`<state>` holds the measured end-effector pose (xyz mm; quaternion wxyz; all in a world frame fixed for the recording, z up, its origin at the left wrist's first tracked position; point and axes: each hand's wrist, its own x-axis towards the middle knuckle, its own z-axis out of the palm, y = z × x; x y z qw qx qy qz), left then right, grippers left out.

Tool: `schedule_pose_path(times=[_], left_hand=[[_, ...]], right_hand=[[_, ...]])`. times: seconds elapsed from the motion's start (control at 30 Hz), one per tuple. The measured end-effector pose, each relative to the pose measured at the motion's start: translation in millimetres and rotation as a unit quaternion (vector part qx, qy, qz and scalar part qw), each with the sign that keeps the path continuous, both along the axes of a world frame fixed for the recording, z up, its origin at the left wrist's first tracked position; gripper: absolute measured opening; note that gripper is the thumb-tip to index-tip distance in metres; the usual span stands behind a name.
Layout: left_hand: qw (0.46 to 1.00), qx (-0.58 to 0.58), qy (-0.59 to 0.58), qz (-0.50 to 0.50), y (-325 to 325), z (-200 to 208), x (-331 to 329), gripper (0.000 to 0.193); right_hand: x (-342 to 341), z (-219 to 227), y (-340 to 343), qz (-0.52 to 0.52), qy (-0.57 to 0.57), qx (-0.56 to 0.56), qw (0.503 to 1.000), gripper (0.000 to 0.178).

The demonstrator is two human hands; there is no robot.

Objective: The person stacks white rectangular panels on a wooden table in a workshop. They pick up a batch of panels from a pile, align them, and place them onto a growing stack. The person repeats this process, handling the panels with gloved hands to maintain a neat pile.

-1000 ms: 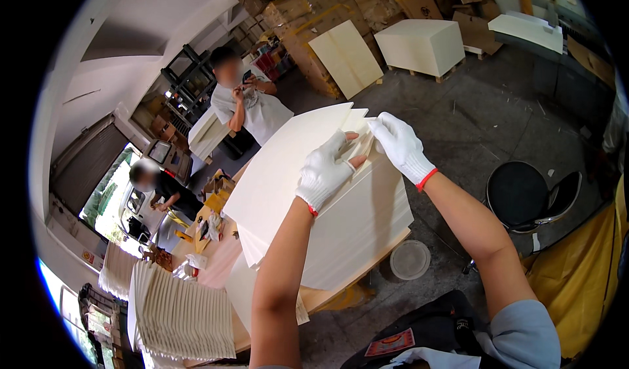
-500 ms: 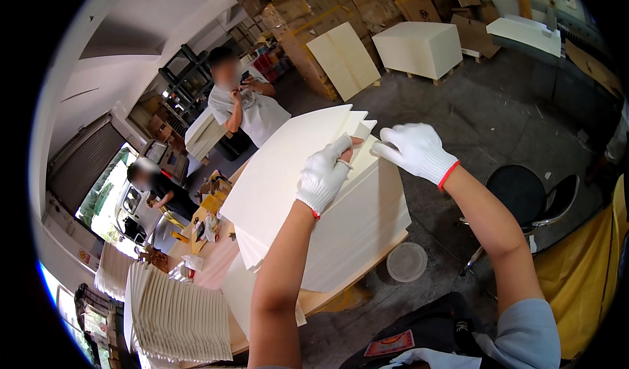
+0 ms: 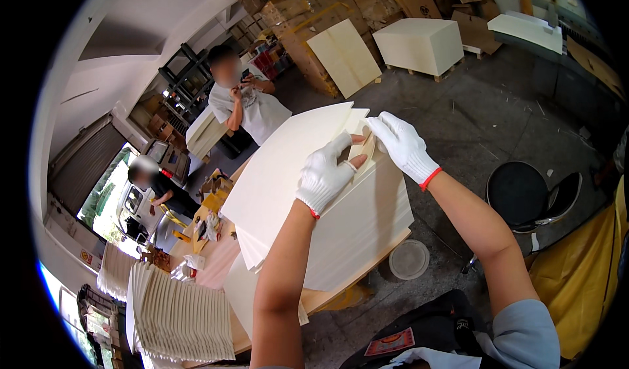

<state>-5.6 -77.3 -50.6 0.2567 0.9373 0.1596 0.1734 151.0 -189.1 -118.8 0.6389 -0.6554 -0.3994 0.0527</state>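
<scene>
One tall stack of large cream-white flat sheets (image 3: pixel 367 238) fills the centre, resting on one pale wooden table (image 3: pixel 320 301). Clock directions run from this stack, twelve lying straight ahead. At one o'clock stands one white box-shaped stack (image 3: pixel 429 51) on a wooden pallet; one cream rectangular board (image 3: pixel 345 58) leans upright at twelve. Two ridged piles of cream sheets sit at eight, the nearer (image 3: pixel 183 313) larger than the farther (image 3: pixel 116 272). Two other people are in view: one in a white shirt (image 3: pixel 259 116) between ten and eleven, one in black (image 3: pixel 171 192) at nine. One black round-seated chair (image 3: pixel 517 195) stands at three, one round translucent lid-like disc (image 3: pixel 409 259) at four.

Two white-gloved hands work at the stack's one-o'clock corner. The left hand (image 3: pixel 327 174) has thumb and forefinger spread, bare tips against bent sheet corners (image 3: pixel 364 147). The right hand (image 3: pixel 398 145) touches those corners with its fingertips; whether it pinches them cannot be told.
</scene>
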Motion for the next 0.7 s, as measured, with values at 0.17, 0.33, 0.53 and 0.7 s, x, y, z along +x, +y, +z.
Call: schedule_pose_path(times=[0.17, 0.33, 0.53, 0.7], left_hand=[[1.0, -0.023, -0.002, -0.007, 2, 0, 0, 0.037], [0.997, -0.013, -0.059, -0.037, 8, -10, 2, 0.033], [1.0, 0.001, 0.014, -0.02, 8, -3, 1, 0.032], [0.999, 0.022, 0.033, 0.008, 0, -1, 1, 0.034]], right_hand=[[4, -6, 3, -0.007, -0.009, 0.006, 1.0, 0.048], [2, -4, 3, 0.001, 0.013, -0.003, 1.0, 0.049], [6, -11, 6, -0.014, -0.004, 0.001, 1.0, 0.048], [4, -9, 4, -0.02, -0.002, -0.001, 1.0, 0.048]])
